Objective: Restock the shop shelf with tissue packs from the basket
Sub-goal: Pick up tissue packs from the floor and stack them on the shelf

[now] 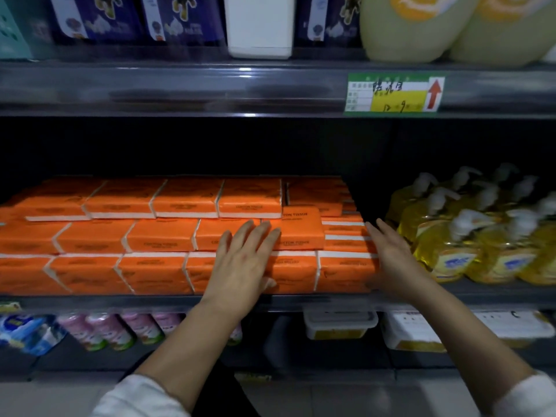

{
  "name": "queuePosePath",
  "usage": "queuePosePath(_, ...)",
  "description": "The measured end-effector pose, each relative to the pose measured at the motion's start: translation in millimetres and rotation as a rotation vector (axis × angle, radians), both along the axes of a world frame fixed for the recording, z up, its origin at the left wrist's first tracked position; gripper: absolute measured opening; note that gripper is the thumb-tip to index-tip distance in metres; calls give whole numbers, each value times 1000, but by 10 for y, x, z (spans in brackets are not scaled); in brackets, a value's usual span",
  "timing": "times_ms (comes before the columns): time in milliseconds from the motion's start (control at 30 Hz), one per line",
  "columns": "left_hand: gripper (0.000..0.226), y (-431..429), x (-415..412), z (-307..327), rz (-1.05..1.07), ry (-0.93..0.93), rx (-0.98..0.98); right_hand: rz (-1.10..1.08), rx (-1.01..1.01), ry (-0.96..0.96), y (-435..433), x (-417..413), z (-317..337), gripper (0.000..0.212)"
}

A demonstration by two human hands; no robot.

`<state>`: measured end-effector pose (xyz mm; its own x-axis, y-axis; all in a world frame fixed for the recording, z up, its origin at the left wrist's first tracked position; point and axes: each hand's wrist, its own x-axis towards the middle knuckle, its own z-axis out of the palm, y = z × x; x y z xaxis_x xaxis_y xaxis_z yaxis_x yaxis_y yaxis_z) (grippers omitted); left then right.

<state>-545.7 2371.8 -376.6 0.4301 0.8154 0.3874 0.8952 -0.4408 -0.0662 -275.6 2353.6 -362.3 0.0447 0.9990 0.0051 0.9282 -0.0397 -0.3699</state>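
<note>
Left hand (240, 263) lies flat, fingers spread, on the fronts of orange tissue packs (162, 236) stacked on the shelf (120, 303). Right hand (391, 260), fingers straight, braces the stack's right end. Neither grips anything. The pack (301, 227) beyond the left fingertips seems to jut out: push it in evenly.

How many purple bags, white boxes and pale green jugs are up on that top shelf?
Purple bags: 3
White box: 1
Pale green jugs: 2
Total: 6
</note>
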Motion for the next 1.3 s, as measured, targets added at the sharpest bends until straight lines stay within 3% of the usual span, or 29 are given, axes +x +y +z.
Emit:
queuePosePath(100, 99, 18, 23, -61, -2, -26, 0, -122, -38, 190, 18, 20, -28, 103)
queuePosePath(167, 99, 35, 32, -89, 10, -28, 17, -224, -110, 328, 44, 31, -91, 112)
queuePosePath(200, 98, 43, 38, -95, 18, -25, 23, -228, -128, 383, 62, 44, -142, 111)
queuePosePath(300, 93, 61, 45, -97, 19, -33, 23, -179, -77, 501, 92, 63, -270, 80)
queuePosePath(500, 86, 79, 58, -106, 26, -53, 41, -146, -6, 695, 80, -15, -305, 64)
queuePosePath(733, 85, 47, 29, -78, -8, -24, -16, -201, -32, 619, 9, -73, -214, 68)
queuePosePath(867, 85, -17, -73, 32, 11, -66, 21, -214, 142, 415, -150, -363, 86, 105)
queuePosePath(1033, 74, -45, -638, 105, 38, -71, 131, 62, 339, 299, -193, -1036, 302, 92)
queuePosePath(1300, 63, -294, -2078, -12, 349, -90, 114, 510, 198, 244, 105, -2469, 162, 75)
